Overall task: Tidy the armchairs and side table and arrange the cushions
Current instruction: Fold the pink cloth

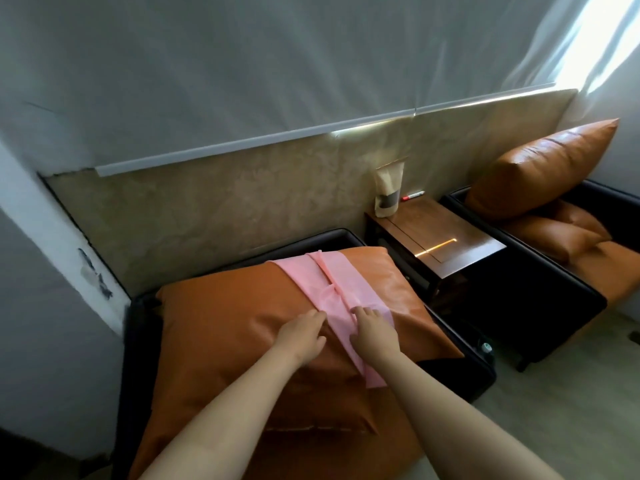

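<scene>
A large orange leather cushion (221, 317) lies on the near armchair (138, 327) in the lower middle. A pink cloth (337, 285) is draped lengthwise over the cushion's right part. My left hand (304, 336) rests flat on the cushion at the cloth's left edge, fingers together. My right hand (372, 332) presses flat on the cloth itself. Neither hand grips anything that I can see. The second armchair (540, 292) at the right holds a big orange back cushion (540, 168) and smaller orange cushions (557, 237) below it.
A dark wooden side table (446, 237) stands between the chairs, with a paper pouch (389, 192) and a red-capped marker (412, 196) at its back. A bottle top (486, 348) shows beside the near chair's right arm. Pale floor lies at the lower right; curtains hang behind.
</scene>
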The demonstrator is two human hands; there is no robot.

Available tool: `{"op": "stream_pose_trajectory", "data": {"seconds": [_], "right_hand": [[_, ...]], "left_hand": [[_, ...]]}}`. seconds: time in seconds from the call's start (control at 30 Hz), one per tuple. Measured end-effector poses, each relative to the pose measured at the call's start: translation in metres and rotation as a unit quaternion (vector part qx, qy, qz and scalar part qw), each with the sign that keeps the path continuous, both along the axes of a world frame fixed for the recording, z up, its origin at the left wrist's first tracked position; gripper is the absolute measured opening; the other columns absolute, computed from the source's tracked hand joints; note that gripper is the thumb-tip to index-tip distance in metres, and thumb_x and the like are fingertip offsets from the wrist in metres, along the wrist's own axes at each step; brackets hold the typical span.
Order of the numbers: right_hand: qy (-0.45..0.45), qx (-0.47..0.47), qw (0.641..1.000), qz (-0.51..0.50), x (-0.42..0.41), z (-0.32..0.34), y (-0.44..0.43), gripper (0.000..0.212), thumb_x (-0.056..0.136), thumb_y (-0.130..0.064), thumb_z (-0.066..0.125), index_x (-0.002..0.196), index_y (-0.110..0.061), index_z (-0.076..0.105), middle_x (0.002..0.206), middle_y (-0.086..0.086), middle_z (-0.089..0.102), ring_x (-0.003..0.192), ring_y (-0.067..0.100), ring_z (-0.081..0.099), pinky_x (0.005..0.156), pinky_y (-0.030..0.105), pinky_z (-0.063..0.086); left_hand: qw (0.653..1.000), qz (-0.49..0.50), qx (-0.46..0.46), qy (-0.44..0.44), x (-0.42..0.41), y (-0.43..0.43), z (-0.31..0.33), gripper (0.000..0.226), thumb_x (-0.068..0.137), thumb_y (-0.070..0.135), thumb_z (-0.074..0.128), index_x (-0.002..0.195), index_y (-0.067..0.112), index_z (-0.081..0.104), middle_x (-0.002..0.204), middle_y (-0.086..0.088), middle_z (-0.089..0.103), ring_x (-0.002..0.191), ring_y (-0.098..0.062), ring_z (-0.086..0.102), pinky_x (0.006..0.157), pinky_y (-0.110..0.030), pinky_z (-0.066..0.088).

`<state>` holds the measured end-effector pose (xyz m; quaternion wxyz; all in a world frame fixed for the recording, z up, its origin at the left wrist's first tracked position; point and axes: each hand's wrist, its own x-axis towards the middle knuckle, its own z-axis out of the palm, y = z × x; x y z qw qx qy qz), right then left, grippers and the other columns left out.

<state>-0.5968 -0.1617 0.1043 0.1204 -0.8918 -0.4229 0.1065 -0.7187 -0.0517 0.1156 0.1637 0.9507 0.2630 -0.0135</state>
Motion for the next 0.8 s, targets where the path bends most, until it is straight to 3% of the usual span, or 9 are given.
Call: {"op": "stream_pose_trajectory", "data": {"seconds": [0.3,0.53,0.8], "right_hand": [[0.024,-0.022,0.999,0.034,0.133,-0.009,0.115,0.057,0.094,-0.026,0.053,0.145,-0.014,0.032,0.143,0.008,0.043,0.130,0.027,0.040,0.101,0.037,0.040],[0.099,-0.090,0.991,0.006,0.164,-0.035,0.170,0.059,0.096,-0.035,0.048,0.143,-0.005,0.029,0.144,0.014,0.040,0.133,0.032,0.038,0.104,0.038,0.034],[0.192,-0.056,0.977,-0.076,0.159,-0.043,0.166,0.026,0.089,-0.013,0.047,0.111,-0.007,0.060,0.114,0.016,0.062,0.106,0.035,0.059,0.078,0.032,0.043]], "left_hand": [[0.994,0.083,-0.075,-0.018,0.113,0.093,-0.005,0.039,0.092,0.018,0.051,0.130,0.013,0.048,0.128,-0.010,0.051,0.112,-0.028,0.054,0.094,-0.039,0.046],[0.984,0.141,-0.106,-0.017,0.145,0.121,-0.020,0.034,0.090,0.018,0.052,0.124,0.014,0.051,0.123,-0.011,0.054,0.108,-0.029,0.056,0.090,-0.039,0.048],[0.963,0.196,-0.180,-0.036,0.143,0.114,-0.036,0.022,0.090,0.016,0.055,0.110,0.010,0.056,0.110,-0.009,0.064,0.099,-0.025,0.059,0.085,-0.035,0.049]]}}
